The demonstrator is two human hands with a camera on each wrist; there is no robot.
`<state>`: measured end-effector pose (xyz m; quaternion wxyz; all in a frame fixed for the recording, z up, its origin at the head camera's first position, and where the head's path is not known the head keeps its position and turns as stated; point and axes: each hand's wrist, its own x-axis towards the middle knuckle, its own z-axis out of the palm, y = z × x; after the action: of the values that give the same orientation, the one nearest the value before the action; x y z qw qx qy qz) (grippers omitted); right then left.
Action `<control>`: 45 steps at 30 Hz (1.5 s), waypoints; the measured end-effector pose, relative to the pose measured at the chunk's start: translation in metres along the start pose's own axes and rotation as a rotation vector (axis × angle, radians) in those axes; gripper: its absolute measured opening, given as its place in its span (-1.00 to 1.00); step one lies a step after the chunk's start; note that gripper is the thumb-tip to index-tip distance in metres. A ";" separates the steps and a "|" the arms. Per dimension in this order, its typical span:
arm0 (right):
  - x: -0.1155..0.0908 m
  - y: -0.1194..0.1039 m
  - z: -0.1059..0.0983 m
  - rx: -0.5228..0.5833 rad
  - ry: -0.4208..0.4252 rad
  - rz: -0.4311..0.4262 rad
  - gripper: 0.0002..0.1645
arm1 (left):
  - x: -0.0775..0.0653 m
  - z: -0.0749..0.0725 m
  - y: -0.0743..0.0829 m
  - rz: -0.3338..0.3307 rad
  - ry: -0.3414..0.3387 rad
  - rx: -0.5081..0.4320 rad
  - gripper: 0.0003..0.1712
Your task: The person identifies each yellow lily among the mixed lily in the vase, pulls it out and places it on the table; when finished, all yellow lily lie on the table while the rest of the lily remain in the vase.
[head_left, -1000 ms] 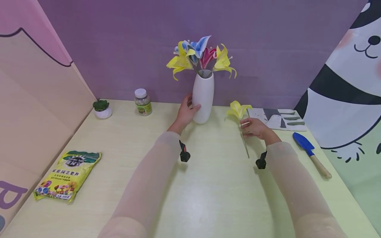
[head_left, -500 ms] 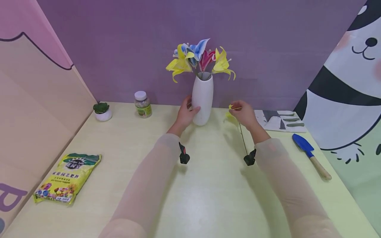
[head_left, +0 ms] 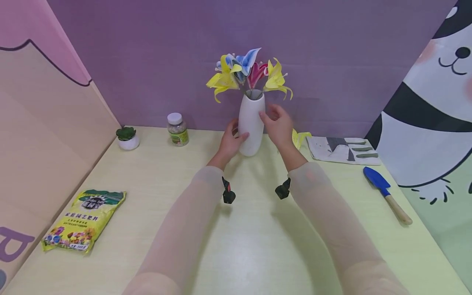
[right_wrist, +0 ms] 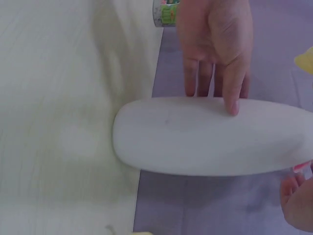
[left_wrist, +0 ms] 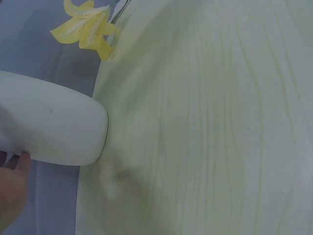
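A tall white vase point(head_left: 251, 127) stands upright near the back of the table. Several artificial lilies fill it: yellow point(head_left: 223, 80), blue point(head_left: 246, 61) and pink-red point(head_left: 256, 75). My left hand point(head_left: 230, 141) grips the vase's left side, thumb in front and fingers partly hidden behind it. At the upper right side, my right hand point(head_left: 278, 125) has its thumb against the vase's edge, with loosely bent fingers; its contact is partly hidden. A loose yellow lily point(left_wrist: 85, 28) lies on the table to the right, partly behind my right wrist in the head view.
On the left are a small potted succulent point(head_left: 127, 138), a jar with a white lid point(head_left: 178, 130) and a yellow fertilizer bag point(head_left: 85, 221). To the right lie folded gloves point(head_left: 326, 148) and a blue trowel point(head_left: 376, 178) with a wooden handle. A purple backdrop point(head_left: 147, 61) rises behind.
My right hand has left the loose yellow lily and moved left and up to the vase's side. My left hand has kept its grip on the vase.
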<state>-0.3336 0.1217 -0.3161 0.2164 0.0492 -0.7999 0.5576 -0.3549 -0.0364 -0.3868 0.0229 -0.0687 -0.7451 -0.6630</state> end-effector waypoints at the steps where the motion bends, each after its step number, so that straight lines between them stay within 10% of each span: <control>1: 0.002 -0.004 0.002 -0.004 0.008 0.008 -0.44 | 0.000 0.000 0.000 0.001 0.000 0.001 -0.18; 21: 0.020 -0.026 0.038 0.010 0.103 0.207 -0.32 | -0.002 0.000 0.000 -0.001 -0.014 0.013 -0.19; 45: 0.039 -0.038 0.051 0.302 0.313 0.303 -0.54 | -0.006 0.001 0.005 -0.004 0.005 0.028 -0.20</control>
<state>-0.3717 0.0673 -0.2823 0.2418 -0.1264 -0.6627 0.6974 -0.3480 -0.0351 -0.3830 0.0245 -0.0652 -0.7543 -0.6528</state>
